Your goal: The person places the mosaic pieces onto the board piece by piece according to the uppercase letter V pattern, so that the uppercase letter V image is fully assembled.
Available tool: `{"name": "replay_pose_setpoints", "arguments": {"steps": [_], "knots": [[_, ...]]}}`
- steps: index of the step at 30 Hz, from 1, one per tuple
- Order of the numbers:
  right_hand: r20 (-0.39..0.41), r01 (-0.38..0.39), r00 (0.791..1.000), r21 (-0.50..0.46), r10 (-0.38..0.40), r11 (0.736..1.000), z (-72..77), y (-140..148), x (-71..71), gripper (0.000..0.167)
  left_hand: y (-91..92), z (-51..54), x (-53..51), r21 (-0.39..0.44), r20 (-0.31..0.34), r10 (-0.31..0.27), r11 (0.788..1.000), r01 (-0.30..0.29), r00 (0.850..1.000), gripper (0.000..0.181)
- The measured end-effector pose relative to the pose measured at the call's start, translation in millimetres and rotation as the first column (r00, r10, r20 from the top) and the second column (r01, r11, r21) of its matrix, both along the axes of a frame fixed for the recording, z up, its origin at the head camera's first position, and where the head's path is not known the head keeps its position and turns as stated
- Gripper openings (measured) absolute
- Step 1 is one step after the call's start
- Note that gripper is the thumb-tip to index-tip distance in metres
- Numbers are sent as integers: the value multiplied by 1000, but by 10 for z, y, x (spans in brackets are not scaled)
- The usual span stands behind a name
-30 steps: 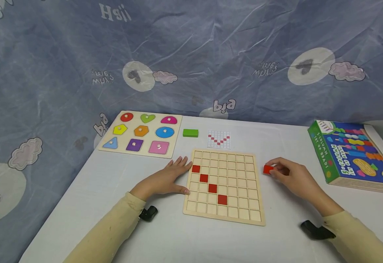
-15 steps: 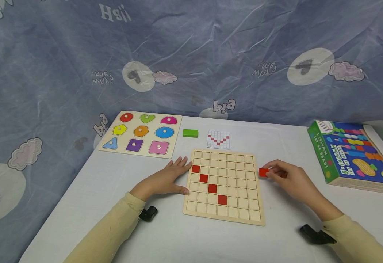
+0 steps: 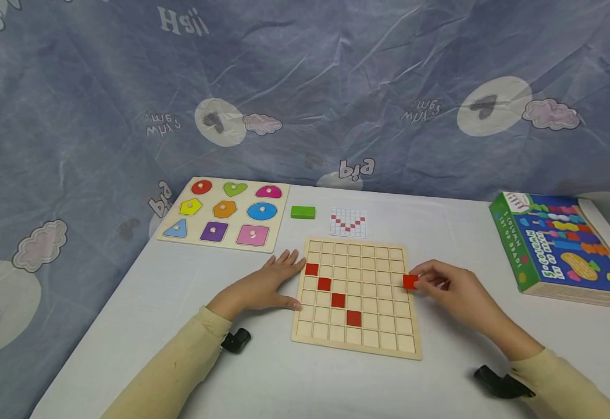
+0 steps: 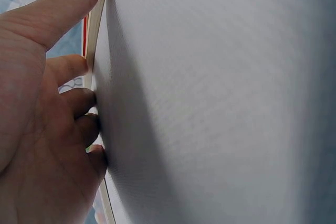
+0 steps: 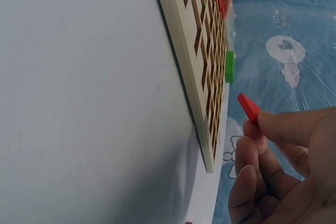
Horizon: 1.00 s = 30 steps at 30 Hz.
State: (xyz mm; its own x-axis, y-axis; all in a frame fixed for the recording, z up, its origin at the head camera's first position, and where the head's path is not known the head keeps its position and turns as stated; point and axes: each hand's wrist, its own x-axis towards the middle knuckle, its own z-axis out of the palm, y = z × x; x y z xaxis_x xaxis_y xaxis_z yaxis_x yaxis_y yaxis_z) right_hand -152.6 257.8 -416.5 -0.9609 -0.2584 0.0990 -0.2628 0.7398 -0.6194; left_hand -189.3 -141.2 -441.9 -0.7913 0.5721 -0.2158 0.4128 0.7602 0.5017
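Beige-cuffed, the left hand [image 3: 265, 285] spreads straight-fingered against the pale square wooden board [image 3: 368, 289]. Right of centre, a red square tile [image 3: 409, 281] hangs over its rim, pinched by the right hand [image 3: 456, 290]; I judge this placing, calling for alignment.

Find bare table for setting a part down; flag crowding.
Free: white table in front of the grid board, between the sleeves; also between pattern card and box. Crowded: around shape puzzle, green block and pattern card; grid board's sides, with left grip and right grip, which pinches a red tile.
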Motion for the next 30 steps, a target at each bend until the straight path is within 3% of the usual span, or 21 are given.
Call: {"name": "replay_pose_setpoints", "arguments": {"steps": [8,19,30], "knots": [[53,-19,998,-27,20,999,20,-118,64,14,6,1,-6,2,-5,-3,1000,3,1000,104],[2,-80,997,-53,80,995,-103,-290,142,20,10,12,2,-2,2,5,1000,-5,1000,104],[35,-104,994,-88,107,991,-180,-426,184,20,-2,8,4,2,1,0,1000,0,1000,104]]}}
